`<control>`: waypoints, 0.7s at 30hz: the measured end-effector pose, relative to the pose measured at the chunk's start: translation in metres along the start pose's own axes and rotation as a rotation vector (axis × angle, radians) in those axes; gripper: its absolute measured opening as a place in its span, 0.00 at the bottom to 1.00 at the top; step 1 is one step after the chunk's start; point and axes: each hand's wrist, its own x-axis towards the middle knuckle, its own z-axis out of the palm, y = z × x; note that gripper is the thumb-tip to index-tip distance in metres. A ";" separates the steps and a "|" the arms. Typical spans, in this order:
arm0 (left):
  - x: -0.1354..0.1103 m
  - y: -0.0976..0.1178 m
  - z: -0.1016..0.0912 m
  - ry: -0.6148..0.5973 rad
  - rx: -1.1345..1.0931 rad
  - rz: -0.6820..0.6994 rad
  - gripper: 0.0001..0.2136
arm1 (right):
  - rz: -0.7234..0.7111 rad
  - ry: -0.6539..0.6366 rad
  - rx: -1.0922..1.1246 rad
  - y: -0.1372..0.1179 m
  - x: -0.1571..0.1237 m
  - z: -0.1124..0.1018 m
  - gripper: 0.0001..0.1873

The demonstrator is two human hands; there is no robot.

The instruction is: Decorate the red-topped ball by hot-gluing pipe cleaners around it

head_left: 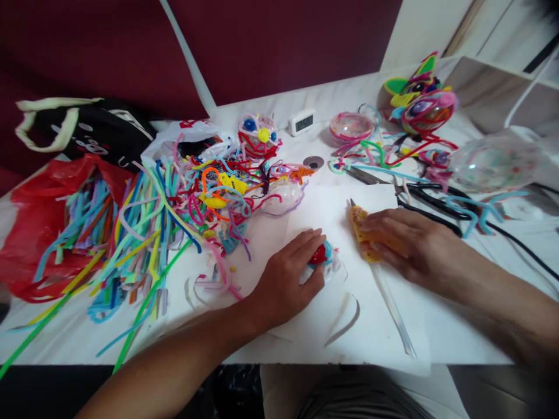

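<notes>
My left hand is closed, with fingers and thumb around a small red and light-blue craft piece on clear plastic, at the middle of the white paper. Part of the piece is hidden by the fingers. To the right, my right hand is wrapped over a yellow glue gun. Its dark nozzle points away from me, and a long clear glue stick runs from its rear towards the table's front edge. A thin curved strip lies on the paper between my forearms.
Pipe cleaners pile up at the left beside a red plastic bag. At the back stand a decorated ball, a small digital timer and a pink-rimmed bowl. Pliers, black cables and a clear balloon-like shape lie right.
</notes>
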 end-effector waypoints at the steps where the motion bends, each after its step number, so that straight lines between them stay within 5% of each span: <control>1: 0.000 0.000 0.000 0.000 0.001 0.001 0.20 | 0.009 -0.050 -0.069 0.004 -0.005 -0.003 0.15; 9: -0.001 -0.002 0.002 0.024 -0.005 0.008 0.21 | 0.064 -0.142 -0.429 0.014 -0.024 0.001 0.20; 15: -0.001 -0.002 0.003 0.024 -0.005 0.002 0.21 | 0.087 -0.099 -0.293 0.015 -0.018 0.011 0.19; 21: -0.002 -0.002 0.004 0.032 -0.010 0.016 0.21 | 0.179 0.046 0.000 0.007 -0.020 -0.022 0.18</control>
